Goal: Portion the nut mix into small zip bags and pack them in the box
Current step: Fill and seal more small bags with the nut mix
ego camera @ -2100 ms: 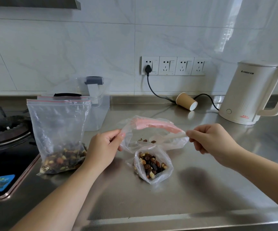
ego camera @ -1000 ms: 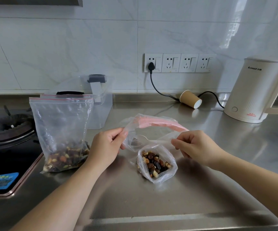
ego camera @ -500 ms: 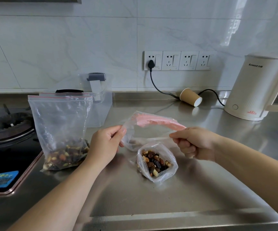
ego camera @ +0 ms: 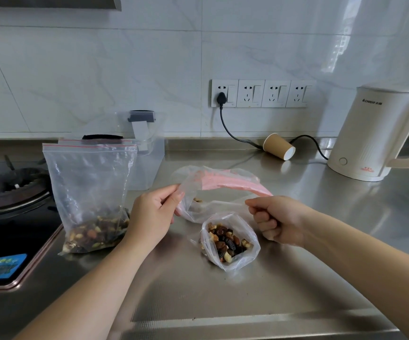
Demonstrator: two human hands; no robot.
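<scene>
Fingers [ego camera: 171,196] of my left hand [ego camera: 153,217] pinch one edge of the pink-striped zip bag [ego camera: 223,185]; my right hand [ego camera: 275,219], fisted, grips the other. Just below them stands a small filled bag [ego camera: 230,239]. Left of my left hand stands the big nut-mix bag [ego camera: 89,192], with the clear box [ego camera: 147,155] behind.

Wall: pale marble-look tiles [ego camera: 100,69], daylight glare at upper right.
Sockets: four-gang strip [ego camera: 263,93], one plug inserted.
Counter: brushed steel worktop [ego camera: 223,298].
Left: gas hob [ego camera: 14,192].
</scene>
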